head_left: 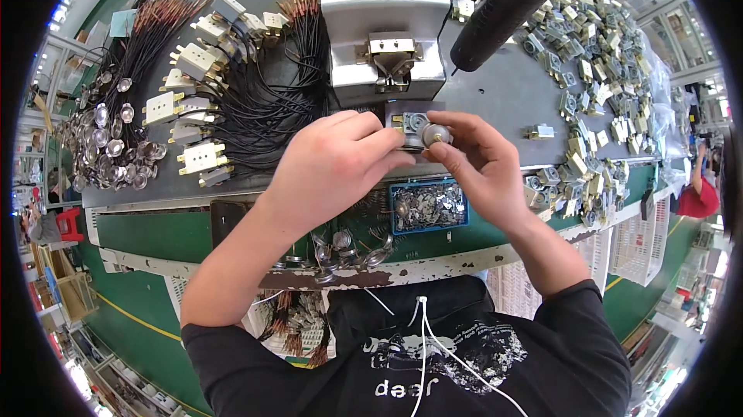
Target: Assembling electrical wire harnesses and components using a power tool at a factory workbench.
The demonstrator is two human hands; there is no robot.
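Observation:
My left hand (337, 157) has its fingers closed on a small grey switch-like block (413, 122) with a brass terminal at its left side. Thumb and fingers of my right hand (487, 165) pinch a round silvery metal cap (436, 135) with a brass-coloured centre. The cap is against or very close to the block's right side; whether they are joined I cannot tell. Both hands are just in front of a grey metal bench fixture (387, 18) with a clamp-like part on its front. Below the hands lies a blue tray (430, 226) full of small metal pieces.
Black wires (267, 119) with white-and-grey blocks on them lie to the left, beside wired metal caps (112, 134). Loose grey-and-white blocks (604, 61) are heaped at the right. A black cylindrical tool (507, 6) hangs over the bench. More caps (340, 243) sit at the near edge.

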